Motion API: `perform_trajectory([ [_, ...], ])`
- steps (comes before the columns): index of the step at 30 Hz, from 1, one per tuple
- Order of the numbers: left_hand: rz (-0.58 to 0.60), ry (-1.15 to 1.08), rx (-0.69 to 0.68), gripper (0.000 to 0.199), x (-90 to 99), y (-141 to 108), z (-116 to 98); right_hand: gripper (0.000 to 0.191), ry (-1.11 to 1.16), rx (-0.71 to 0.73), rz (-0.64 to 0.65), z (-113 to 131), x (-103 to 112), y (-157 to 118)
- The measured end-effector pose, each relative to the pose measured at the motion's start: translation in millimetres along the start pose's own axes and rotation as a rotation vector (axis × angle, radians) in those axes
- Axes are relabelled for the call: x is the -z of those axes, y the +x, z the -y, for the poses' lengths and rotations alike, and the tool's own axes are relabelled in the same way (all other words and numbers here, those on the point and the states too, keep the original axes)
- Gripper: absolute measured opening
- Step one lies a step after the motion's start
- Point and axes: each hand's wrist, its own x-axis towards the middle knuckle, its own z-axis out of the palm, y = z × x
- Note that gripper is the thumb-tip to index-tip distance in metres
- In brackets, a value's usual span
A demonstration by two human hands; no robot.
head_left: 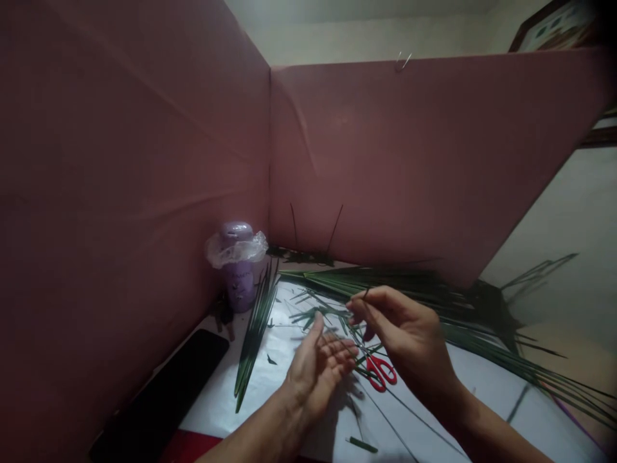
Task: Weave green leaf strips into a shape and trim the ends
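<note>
My left hand point(318, 366) is held palm up over the white table surface, its fingers loosely spread and the thumb raised. To its right, my right hand point(400, 328) pinches a thin dark strip point(367, 294) between thumb and fingers; most of that strip is hidden. Scissors with red handles point(380, 373) lie on the table between the two hands. Cut green leaf pieces point(308, 316) are scattered behind my left hand. One short green piece point(362, 445) lies near the front edge. Long thin dark stems point(385, 418) stretch toward the front right.
A purple bottle point(240, 283) wrapped in clear plastic stands at the back left. Beside it lies a bundle of long leaves point(255, 341), and a black flat object point(168, 392) is farther left. More long fronds point(409, 280) spread along the back and right. Pink partitions point(385, 161) enclose the table.
</note>
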Motion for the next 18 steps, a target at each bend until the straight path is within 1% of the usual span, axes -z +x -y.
perform_trajectory([
  [2,-0.073,-0.115,-0.104,0.045,-1.1,0.4,-2.6,0.013,-0.04,0.064,0.038,3.8,2.8,-16.4],
  [4,-0.169,-0.143,-0.143,0.038,-1.6,0.8,-4.5,0.014,-0.042,0.067,0.126,4.8,6.8,-33.9],
  [6,-0.249,-0.126,-0.186,0.028,-1.4,1.1,-4.4,0.015,-0.017,-0.01,0.194,4.1,10.0,-47.8],
  [7,-0.266,-0.108,-0.208,0.023,-1.1,1.1,-3.7,0.017,0.009,-0.068,0.213,3.5,10.9,-52.6],
  [9,-0.256,-0.066,-0.248,0.017,-0.5,0.4,-1.8,0.02,0.064,-0.228,0.223,1.6,11.2,-58.0],
  [12,-0.183,0.022,-0.309,0.015,-0.3,-2.2,0.0,0.029,0.138,-0.454,0.183,-2.3,9.3,-58.5],
  [15,-0.076,0.13,-0.385,0.016,-1.8,-5.7,0.2,0.037,0.236,-0.573,0.165,-7.7,7.5,-55.3],
  [18,-0.007,0.204,-0.413,0.016,-3.4,-8.0,0.2,0.038,0.369,-0.66,0.22,-14.5,7.0,-51.6],
])
